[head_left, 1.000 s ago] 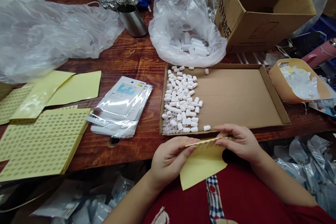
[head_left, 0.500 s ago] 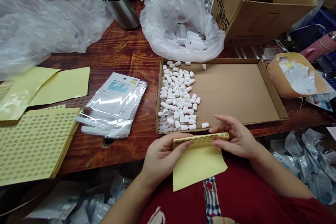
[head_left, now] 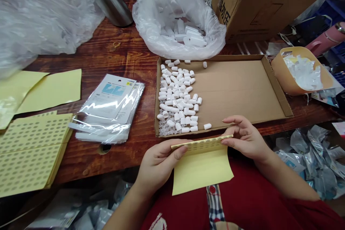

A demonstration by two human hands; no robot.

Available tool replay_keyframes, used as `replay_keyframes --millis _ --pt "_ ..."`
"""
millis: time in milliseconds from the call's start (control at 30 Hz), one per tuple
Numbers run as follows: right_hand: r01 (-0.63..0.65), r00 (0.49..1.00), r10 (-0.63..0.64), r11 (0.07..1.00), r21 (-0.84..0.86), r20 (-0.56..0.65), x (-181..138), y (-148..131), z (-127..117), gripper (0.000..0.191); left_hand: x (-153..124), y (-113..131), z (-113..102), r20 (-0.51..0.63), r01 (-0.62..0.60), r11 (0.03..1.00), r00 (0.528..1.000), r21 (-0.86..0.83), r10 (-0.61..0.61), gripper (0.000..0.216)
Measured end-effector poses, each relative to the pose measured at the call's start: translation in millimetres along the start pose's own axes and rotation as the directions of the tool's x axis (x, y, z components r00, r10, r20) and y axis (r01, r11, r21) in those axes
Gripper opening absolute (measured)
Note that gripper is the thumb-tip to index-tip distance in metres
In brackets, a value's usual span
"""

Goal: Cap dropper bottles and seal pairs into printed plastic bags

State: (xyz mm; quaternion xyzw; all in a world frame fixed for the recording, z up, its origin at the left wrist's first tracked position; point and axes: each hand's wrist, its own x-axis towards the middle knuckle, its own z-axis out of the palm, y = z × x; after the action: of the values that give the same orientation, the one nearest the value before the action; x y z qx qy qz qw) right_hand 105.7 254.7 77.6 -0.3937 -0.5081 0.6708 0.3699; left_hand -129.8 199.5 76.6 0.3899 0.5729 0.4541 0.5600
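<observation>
Between my two hands is a yellow sticker sheet (head_left: 202, 172), its top edge folded over so that rows of small oval stickers show along the fold. My left hand (head_left: 161, 161) pinches the fold's left end between thumb and fingers. At the right end, my right hand (head_left: 244, 138) grips the fold the same way. The sheet's lower part hangs down in front of my red shirt. Just beyond it lies a shallow cardboard tray (head_left: 237, 90), with many white plastic caps (head_left: 178, 93) heaped along its left side.
Clear printed packets (head_left: 110, 104) lie left of the tray, beside a stack of yellow sticker sheets (head_left: 32, 151). Behind stand a plastic bag of white tubes (head_left: 178, 10), a metal cup (head_left: 113, 7) and a cardboard box (head_left: 272, 14). An orange bin (head_left: 288, 75) sits at right.
The fold at the sheet's top has been pressed flatter and thinner. My right thumb and fingers have closed in on its end. The whole view has shifted slightly.
</observation>
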Motion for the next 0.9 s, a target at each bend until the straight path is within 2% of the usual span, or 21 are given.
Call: replay_keyframes --millis 67,133,267,367,467,667,900 --pt "-0.009 1.000 0.009 1.000 -0.008 -0.015 -1.1 -1.1 -0.5 0.039 -0.6 0.7 -2.7 0.029 0.003 1.000 1.000 0.011 -0.004 0.017" --pt "-0.009 0.999 0.008 1.000 -0.027 -0.037 -3.1 -1.9 -2.2 0.038 -0.4 3.4 -6.1 0.110 -0.005 0.999 0.994 0.035 0.001 0.021" --pt "0.000 1.000 -0.001 0.998 -0.055 -0.030 -8.2 -1.7 -7.6 0.038 1.5 9.9 -11.9 0.236 -0.144 0.974 0.966 0.173 0.101 0.023" --pt "-0.004 1.000 0.002 0.998 -0.062 -0.029 -10.6 -0.1 -9.4 0.037 1.8 10.0 -11.2 0.216 -0.237 0.945 0.958 0.225 0.189 0.020" --pt "-0.002 0.998 -0.002 0.998 -0.059 -0.058 -11.0 0.8 -8.0 0.037 -0.1 7.2 -6.5 0.180 -0.268 0.942 0.956 0.200 0.233 0.020" --pt "-0.012 0.991 0.003 0.998 -0.063 -0.134 -9.4 0.0 -3.2 0.037 -2.4 8.5 1.8 0.155 -0.189 0.976 0.973 0.108 0.171 0.025" --pt "-0.031 0.989 0.019 0.997 -0.074 -0.147 -10.5 -1.3 -3.2 0.038 -4.3 -1.7 -3.3 0.092 -0.085 0.991 0.993 0.099 0.075 0.039"
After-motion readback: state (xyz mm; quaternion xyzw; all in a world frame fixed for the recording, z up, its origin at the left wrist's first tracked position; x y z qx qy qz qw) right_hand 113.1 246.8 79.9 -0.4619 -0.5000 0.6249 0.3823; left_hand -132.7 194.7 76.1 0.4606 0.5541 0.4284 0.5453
